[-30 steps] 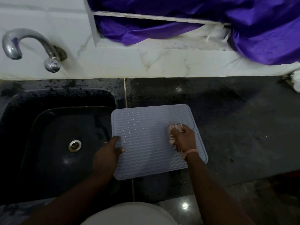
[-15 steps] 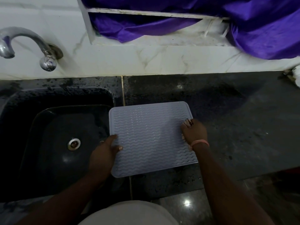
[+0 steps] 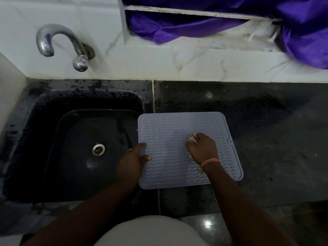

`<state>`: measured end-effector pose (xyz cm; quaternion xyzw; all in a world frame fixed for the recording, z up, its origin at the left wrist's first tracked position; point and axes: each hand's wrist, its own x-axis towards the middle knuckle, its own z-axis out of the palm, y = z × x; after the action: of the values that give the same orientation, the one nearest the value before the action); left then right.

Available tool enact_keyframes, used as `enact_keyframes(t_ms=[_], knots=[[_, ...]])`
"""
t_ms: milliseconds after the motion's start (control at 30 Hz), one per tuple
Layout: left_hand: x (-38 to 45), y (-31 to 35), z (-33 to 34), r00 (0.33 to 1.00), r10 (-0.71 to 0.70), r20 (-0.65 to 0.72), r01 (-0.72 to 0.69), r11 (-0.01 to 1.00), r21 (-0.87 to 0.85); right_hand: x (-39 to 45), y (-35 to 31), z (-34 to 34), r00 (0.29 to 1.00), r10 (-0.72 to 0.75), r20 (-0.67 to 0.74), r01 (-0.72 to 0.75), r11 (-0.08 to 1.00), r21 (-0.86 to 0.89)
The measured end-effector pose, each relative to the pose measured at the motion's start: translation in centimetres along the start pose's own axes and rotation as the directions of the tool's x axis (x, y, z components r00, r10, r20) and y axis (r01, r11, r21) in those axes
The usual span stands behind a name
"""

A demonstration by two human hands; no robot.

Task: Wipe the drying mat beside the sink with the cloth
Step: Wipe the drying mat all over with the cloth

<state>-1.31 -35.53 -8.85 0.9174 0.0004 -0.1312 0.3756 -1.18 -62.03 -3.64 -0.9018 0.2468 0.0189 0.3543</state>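
Observation:
A light grey ribbed drying mat lies flat on the dark counter just right of the sink. My right hand is on the mat's right half, curled round a small white cloth with dark markings; most of the cloth is hidden under the hand. My left hand holds the mat's left edge, thumb on top and fingers at the rim over the sink side.
A black sink with a metal drain sits on the left, a chrome tap on the white wall above it. Dark speckled counter stretches right. Purple fabric hangs at the window ledge behind.
My right hand with the cloth slid from the mat's right edge leftward onto its right half. My left hand stays on the left edge.

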Motion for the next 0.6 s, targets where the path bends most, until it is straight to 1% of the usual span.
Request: enact_keyframes(t_ms=[67, 167, 267, 367, 500, 533, 600], knots=[[0.0, 0.0, 0.0, 1.000, 0.000, 0.001, 0.000, 1.000, -0.022, -0.4, -0.6, 0.8, 1.000, -0.018, 0.009, 0.018, 0.999, 0.030], [0.0, 0.1, 0.0, 1.000, -0.007, -0.012, 0.007, 1.000, -0.009, -1.1, -1.5, 2.1, 0.998, -0.051, 0.027, 0.049, 0.997, 0.066], [0.0, -0.1, 0.0, 1.000, -0.006, 0.015, 0.007, 0.999, -0.053, -1.9, -2.7, 3.6, 0.996, -0.080, 0.049, 0.073, 0.989, 0.129], [-0.2, -0.2, 0.0, 1.000, -0.007, 0.018, 0.009, 0.994, -0.105, -2.8, -4.1, 5.4, 0.987, -0.135, 0.083, 0.122, 0.981, 0.150], [-0.5, -0.2, -0.1, 1.000, 0.012, 0.001, -0.012, 0.993, -0.116, -4.0, -6.0, 8.2, 0.964, -0.220, 0.152, 0.187, 0.961, 0.204], [-0.5, -0.2, -0.1, 1.000, 0.014, 0.002, -0.014, 0.988, -0.151, -4.2, -6.5, 8.8, 0.959, -0.225, 0.170, 0.182, 0.955, 0.236], [-0.6, -0.2, -0.1, 1.000, -0.003, 0.003, 0.003, 0.968, -0.253, -4.3, -7.1, 9.7, 0.961, -0.185, 0.207, 0.108, 0.936, 0.334]])
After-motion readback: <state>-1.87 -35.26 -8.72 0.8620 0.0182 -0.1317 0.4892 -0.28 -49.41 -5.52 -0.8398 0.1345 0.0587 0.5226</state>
